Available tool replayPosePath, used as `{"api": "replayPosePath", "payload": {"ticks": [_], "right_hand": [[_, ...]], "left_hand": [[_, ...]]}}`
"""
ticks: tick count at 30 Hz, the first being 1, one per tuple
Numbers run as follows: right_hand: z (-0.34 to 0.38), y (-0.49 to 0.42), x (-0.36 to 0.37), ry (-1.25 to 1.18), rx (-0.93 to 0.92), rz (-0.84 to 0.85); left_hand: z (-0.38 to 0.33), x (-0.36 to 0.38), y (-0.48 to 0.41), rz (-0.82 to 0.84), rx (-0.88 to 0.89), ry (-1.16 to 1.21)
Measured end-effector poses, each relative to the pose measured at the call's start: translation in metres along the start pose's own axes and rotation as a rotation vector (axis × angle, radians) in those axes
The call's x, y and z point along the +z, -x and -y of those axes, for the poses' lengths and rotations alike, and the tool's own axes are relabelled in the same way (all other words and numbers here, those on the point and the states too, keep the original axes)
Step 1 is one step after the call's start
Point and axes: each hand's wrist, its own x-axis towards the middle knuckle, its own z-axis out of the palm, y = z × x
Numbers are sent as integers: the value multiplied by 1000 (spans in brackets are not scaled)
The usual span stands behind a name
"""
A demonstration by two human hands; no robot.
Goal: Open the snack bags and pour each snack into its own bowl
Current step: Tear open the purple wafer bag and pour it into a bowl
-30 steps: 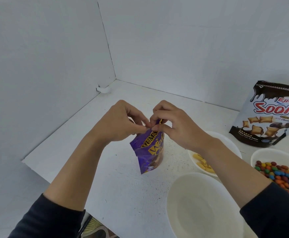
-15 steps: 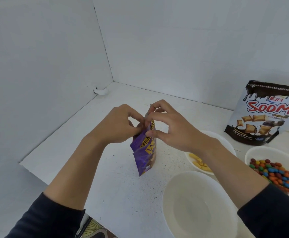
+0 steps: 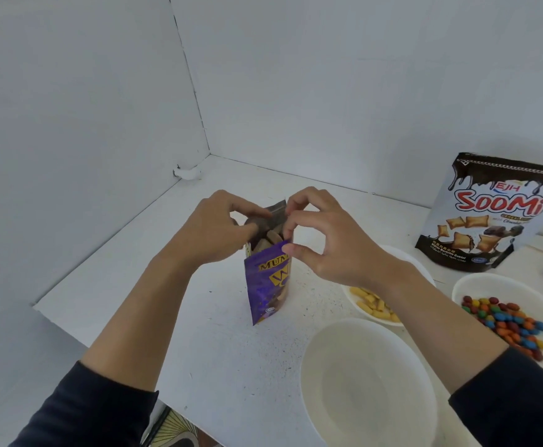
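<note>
Purple snack bag (image 3: 268, 282) upright on worktop (image 3: 199, 333), mouth open, left grip (image 3: 212, 230) & right grip (image 3: 331, 243) each pinching a top edge; prob. light, thin, crinkly, so hold near rim, gently.

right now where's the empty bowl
Head view, lower right: the empty bowl sits nearest the camera, in front of the bowl of yellow snacks, right of the purple bag.
</note>
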Motion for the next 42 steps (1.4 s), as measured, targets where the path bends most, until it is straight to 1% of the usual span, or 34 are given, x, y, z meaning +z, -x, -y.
{"api": "replayPosePath", "payload": {"ticks": [2,4,7,10,13,17,21,24,26,31,34,38,40,42], "right_hand": [[5,-1,1,0,-8,24],[9,-2,5,4,-19,63],[11,-3,9,21,-46,80],[9,-3,4,10,-3,96],[8,-3,1,2,29,96],[6,-3,3,35,-19,46],[8,-4,6,167,-109,36],[10,-7,13,264,-162,40],[9,-9,16,274,-167,-9],[10,-16,13,117,-103,-214],[9,-22,9,33,-46,-299],[8,-27,-3,-186,64,-425],[9,-29,-9,-217,82,-478],[10,-29,-13,-231,84,-500]], "left_hand": [[0,1,1,41,9,31],[-1,1,2,37,22,37],[1,0,2,-34,16,57],[10,-3,1,-92,-33,84],[14,-2,3,-98,3,110],[19,5,6,-107,91,189],[24,10,11,-88,81,327],[23,12,14,-72,80,352],[21,12,17,-58,85,393],[15,20,27,0,114,551],[13,28,31,22,136,627],[16,31,32,-4,146,630],[17,30,31,-1,164,627],[18,28,31,16,189,575]]}}
